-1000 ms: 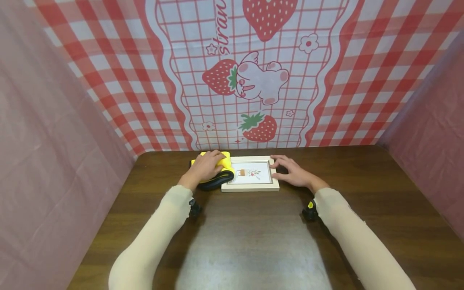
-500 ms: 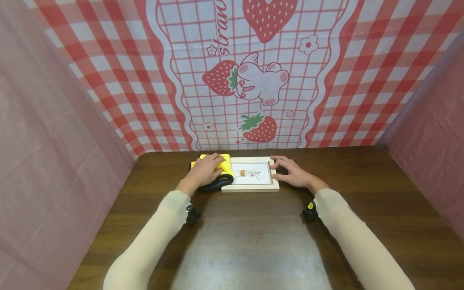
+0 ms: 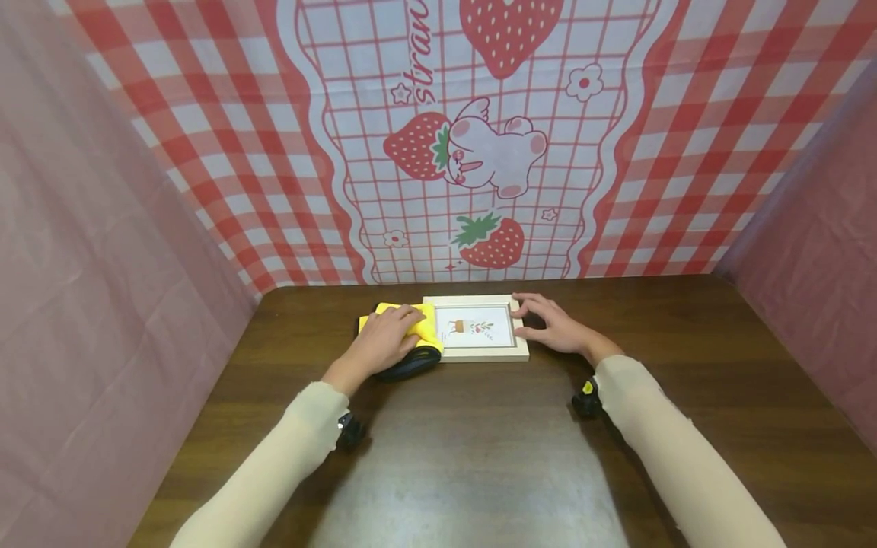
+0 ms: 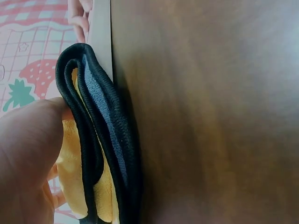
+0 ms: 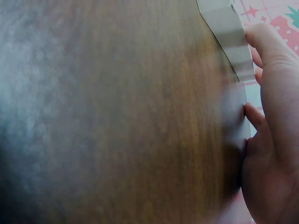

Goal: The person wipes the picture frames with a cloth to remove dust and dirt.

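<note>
Near the back of the table lies a cream picture frame (image 3: 483, 355) with a small plant drawing inside. Over its left end sits a folded yellow microfibre cloth (image 3: 428, 326) with black edging. My left hand (image 3: 385, 339) grips this cloth from above. In the left wrist view the thumb lies against the folded cloth (image 4: 70, 158), whose inner layer looks grey. My right hand (image 3: 556, 329) holds the frame's right edge between thumb and fingers. The right wrist view shows the thumb against the frame's side (image 5: 229, 39); some fingertips there are hidden.
A dark brown wooden table (image 3: 479, 457) carries everything. Right behind the frame stands a wall covered by a red checked strawberry cloth (image 3: 493, 167). Pink drapes (image 3: 103, 266) close off the left and right sides.
My left hand and the yellow cloth have slid toward me and slightly left along the frame's left end, uncovering its back left corner. The right hand stays at the right edge.
</note>
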### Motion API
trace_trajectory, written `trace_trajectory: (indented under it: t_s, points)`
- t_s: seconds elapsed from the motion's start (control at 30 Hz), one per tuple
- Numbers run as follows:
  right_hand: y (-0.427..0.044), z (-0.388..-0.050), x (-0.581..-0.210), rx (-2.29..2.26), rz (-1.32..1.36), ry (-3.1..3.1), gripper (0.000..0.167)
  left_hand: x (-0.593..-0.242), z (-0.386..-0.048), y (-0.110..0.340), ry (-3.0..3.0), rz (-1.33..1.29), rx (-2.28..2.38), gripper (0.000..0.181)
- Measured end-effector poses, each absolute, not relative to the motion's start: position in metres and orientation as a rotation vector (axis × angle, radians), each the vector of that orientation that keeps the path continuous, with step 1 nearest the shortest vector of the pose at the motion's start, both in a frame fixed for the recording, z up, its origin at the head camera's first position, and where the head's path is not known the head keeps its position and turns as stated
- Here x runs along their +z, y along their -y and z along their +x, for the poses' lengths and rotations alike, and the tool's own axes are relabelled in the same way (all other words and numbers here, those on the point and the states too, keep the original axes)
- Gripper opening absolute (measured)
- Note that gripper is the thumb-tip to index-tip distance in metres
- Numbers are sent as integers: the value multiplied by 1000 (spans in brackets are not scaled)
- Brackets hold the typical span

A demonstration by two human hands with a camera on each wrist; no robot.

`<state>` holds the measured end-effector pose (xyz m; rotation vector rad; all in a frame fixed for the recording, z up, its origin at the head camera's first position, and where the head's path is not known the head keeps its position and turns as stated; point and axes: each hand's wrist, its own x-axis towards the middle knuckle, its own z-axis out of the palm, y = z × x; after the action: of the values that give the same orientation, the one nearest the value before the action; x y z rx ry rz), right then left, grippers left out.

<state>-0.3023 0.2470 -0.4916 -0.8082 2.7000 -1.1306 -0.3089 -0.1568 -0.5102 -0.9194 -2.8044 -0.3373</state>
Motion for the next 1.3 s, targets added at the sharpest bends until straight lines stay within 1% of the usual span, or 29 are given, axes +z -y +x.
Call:
trace_trajectory:
  t_s: [0.03, 0.33, 0.47, 0.67, 0.77, 0.83, 0.97, 1.17, 1.3]
  points:
    - [-247, -302, -491, -1130, -808, -2701, 15, -518, -313, 159, 2802, -917, -359, 47]
    - [-248, -304, -491, -1128, -820, -2709, 15, -522, -303, 163, 2812, -922, -360, 49]
    - [-249, -304, -493, -1161, -851, -2696, 18, -511, -292, 159, 2803, -914, -325, 49]
    - [-251, -306, -503, -1185, -923, -2718, 30, -471, -258, 150, 2772, -873, -258, 41]
    - [-249, -305, -501, -1204, -909, -2699, 33, -463, -252, 149, 2767, -851, -220, 40]
    - [-249, -304, -500, -1210, -878, -2691, 32, -454, -248, 150, 2783, -840, -217, 40]
    - [-249, -303, -498, -1178, -831, -2699, 26, -452, -250, 157, 2789, -810, -201, 41]
    - [-249, -302, -494, -1139, -780, -2684, 18, -453, -252, 167, 2775, -794, -206, 39]
    - [-248, -303, -493, -1116, -795, -2707, 14, -455, -254, 168, 2774, -806, -206, 39]
